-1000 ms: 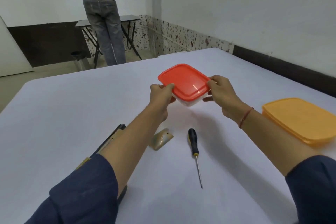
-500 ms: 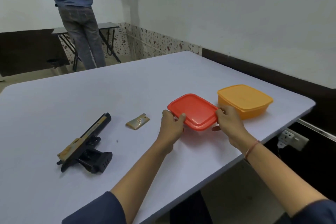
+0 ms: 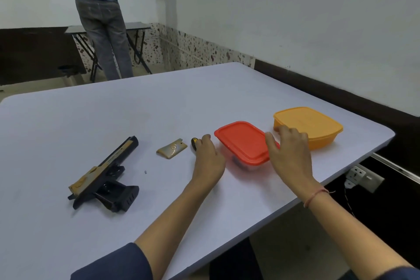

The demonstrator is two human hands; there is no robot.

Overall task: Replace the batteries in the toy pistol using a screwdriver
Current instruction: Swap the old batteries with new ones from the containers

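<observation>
— Where is the black-and-tan plastic toy pistol (image 3: 103,175) lying?
— Well left of the left hand (image 3: 208,159), whose loosely spread fingers are covering the black-and-yellow screwdriver handle (image 3: 193,142).
— And the right hand (image 3: 289,154)?
— Fingers apart, empty, hovering beside the red-lidded plastic box (image 3: 244,142).

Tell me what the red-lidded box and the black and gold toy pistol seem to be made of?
The red-lidded box looks like smooth plastic: an opaque, softly sheened lid over a see-through base. The black and gold toy pistol also seems moulded plastic, matte black with a worn gold top, though metal parts cannot be ruled out.

toy pistol (image 3: 103,171), hands (image 3: 288,154) flanking red-lidded box (image 3: 244,141)
</observation>
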